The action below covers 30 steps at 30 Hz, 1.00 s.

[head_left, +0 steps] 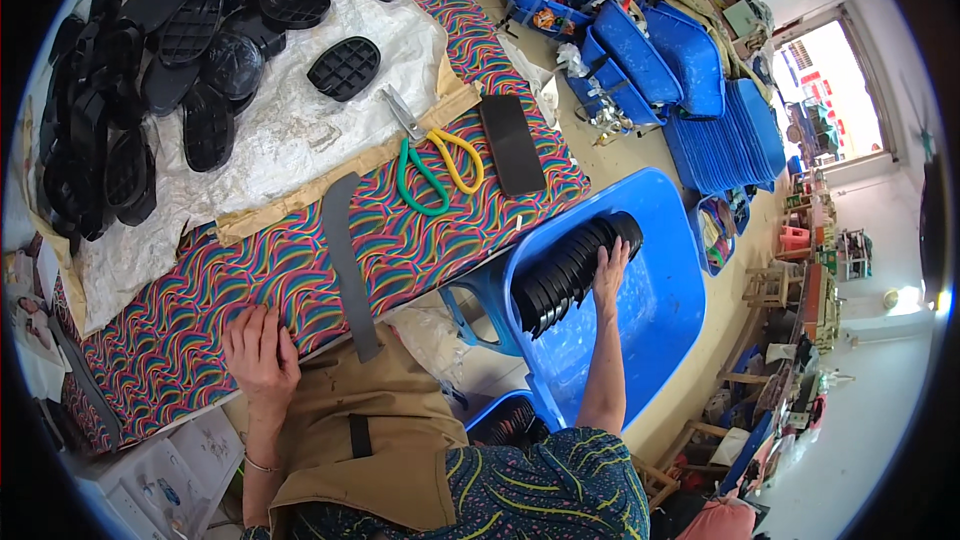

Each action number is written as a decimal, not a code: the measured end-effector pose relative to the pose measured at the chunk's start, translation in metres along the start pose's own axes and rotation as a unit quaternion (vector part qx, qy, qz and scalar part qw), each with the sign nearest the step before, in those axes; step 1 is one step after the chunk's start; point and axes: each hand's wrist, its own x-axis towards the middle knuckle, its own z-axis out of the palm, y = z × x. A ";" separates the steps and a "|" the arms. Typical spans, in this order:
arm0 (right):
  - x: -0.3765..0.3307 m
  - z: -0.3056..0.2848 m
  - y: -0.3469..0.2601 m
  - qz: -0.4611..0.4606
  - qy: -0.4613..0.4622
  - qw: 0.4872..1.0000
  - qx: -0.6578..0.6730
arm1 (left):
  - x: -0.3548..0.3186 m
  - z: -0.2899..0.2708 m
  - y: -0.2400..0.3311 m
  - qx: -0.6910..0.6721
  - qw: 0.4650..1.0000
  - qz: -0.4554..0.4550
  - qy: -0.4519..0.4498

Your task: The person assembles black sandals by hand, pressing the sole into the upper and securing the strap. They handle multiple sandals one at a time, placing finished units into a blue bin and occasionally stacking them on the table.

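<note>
My left hand rests on the near edge of the patterned tablecloth, fingers lying together on the cloth with nothing seen in them. My right hand reaches into a large blue tub, its outstretched fingers against a row of black shoe-sole pieces stacked on edge. It does not look closed around any. On a white sheet lies a heap of similar black sole pieces with gridded undersides; a single sole piece sits apart. Scissors with one green and one yellow handle lie nearby.
A dark rectangular block and a grey strip lie on the table, the strip hanging over its edge. Below is a smaller blue bin holding dark pieces. Stacked blue tubs and wooden stools stand to the right.
</note>
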 end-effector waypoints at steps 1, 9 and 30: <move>-0.008 -0.004 -0.013 -0.004 0.004 1.000 0.012 | -0.001 -0.001 0.000 -0.004 1.000 -0.005 0.000; -0.112 -0.060 -0.162 -0.100 -0.230 0.956 0.155 | -0.003 -0.001 -0.001 0.004 1.000 -0.001 0.007; -0.223 -0.014 -0.230 -0.172 -0.314 0.925 0.127 | -0.003 -0.001 0.000 0.007 1.000 0.002 0.022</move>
